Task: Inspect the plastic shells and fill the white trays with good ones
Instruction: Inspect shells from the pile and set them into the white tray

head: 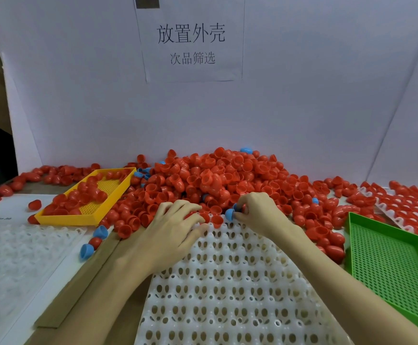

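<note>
- Shells [210,180], glossy red plastic half-domes with a few blue ones among them, lie heaped against the white backboard [78,95].
- Right hand [257,212] pinches a blue shell [230,214] between thumb and curled fingertips at the far edge of the white tray [228,282].
- Left hand [170,227] rests with fingers loosely spread on red shells at the same edge.
- White tray is moulded with rows of perforated cups.
- Yellow mesh tray [88,197] at left holds red shells; green mesh tray [389,265] sits at right.
- Paper sign [190,43] hangs on the backboard.
</note>
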The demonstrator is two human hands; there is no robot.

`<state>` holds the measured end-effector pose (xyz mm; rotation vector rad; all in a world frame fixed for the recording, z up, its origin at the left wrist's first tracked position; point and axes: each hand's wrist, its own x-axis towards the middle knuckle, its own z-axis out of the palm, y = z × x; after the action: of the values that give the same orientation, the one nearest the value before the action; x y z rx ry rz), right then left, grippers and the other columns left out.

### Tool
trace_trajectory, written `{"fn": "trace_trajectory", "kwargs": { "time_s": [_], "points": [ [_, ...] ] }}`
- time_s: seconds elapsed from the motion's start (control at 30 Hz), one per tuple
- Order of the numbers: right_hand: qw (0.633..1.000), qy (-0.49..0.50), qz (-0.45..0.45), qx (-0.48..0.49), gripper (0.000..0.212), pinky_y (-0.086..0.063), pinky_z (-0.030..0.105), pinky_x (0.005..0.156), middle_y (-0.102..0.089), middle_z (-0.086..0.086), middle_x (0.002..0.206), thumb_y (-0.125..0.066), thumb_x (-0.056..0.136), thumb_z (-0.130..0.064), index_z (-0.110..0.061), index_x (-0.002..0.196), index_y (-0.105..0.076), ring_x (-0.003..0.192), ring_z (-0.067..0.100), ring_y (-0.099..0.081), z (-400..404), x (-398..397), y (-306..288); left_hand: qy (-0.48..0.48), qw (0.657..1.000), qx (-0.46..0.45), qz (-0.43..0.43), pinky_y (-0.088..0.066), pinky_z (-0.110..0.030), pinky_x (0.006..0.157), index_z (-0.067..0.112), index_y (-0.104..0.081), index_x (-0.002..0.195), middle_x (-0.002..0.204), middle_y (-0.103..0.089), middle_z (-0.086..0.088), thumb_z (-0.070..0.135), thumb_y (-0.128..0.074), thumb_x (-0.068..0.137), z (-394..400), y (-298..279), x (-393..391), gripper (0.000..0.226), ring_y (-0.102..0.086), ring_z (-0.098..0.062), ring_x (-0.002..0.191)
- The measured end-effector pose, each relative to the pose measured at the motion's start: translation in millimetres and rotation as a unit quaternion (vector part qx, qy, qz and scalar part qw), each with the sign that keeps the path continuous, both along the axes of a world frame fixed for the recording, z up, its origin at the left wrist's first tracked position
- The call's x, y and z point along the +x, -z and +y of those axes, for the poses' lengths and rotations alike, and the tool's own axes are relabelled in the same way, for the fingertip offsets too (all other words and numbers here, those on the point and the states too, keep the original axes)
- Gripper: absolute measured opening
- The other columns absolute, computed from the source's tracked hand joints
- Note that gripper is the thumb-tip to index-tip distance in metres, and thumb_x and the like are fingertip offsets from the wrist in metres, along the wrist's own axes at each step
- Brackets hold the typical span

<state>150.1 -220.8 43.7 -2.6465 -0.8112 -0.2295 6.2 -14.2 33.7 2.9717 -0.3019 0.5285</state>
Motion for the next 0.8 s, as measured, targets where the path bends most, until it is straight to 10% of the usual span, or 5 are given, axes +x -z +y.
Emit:
{"fn": "trace_trajectory", "kwargs": {
  "time_s": [0.3, 0.5, 0.8],
  "points": [
    [0.985, 0.154, -0.021, 0.081, 0.008, -0.046, 0.017, 0.049, -0.062, -0.005, 0.073, -0.073, 0.093, -0.011, -0.004, 0.09, -0.074, 0.057, 0.01, -0.059, -44, 32, -4, -0.014, 1.0, -0.002, -0.018, -0.011, -0.027, 0.118, 0.03, -0.064, 0.133, 0.152, -0.045, 0.015, 0.059, -0.012, 0.103, 4, -1, 0, 0.067, -0.027, -0.002, 0.145],
    [0.959, 0.282, -0.017, 0.005, 0.011, -0.051, 0.043, 0.072, -0.069, 0.028, 0.104, -0.064, 0.094, 0.003, 0.008, 0.102, -0.069, 0.097, 0.043, -0.066, -96, 55, 0, -0.018, 0.999, 0.007, -0.027, -0.015, -0.03, 0.117, 0.029, -0.067, 0.13, 0.147, -0.05, 0.013, 0.064, -0.007, 0.099, 9, -1, 1, 0.076, -0.033, -0.006, 0.143],
    [0.989, 0.143, -0.028, 0.03, 0.031, -0.057, 0.041, 0.094, -0.069, 0.012, 0.122, -0.052, 0.099, -0.001, -0.008, 0.125, -0.067, 0.109, 0.027, -0.066, -51, 28, -2, -0.015, 0.999, 0.002, -0.042, -0.028, -0.03, 0.111, 0.027, -0.07, 0.123, 0.129, -0.06, 0.014, 0.056, -0.012, 0.101, 12, -3, 1, 0.068, -0.047, -0.007, 0.129]
  ]
}}
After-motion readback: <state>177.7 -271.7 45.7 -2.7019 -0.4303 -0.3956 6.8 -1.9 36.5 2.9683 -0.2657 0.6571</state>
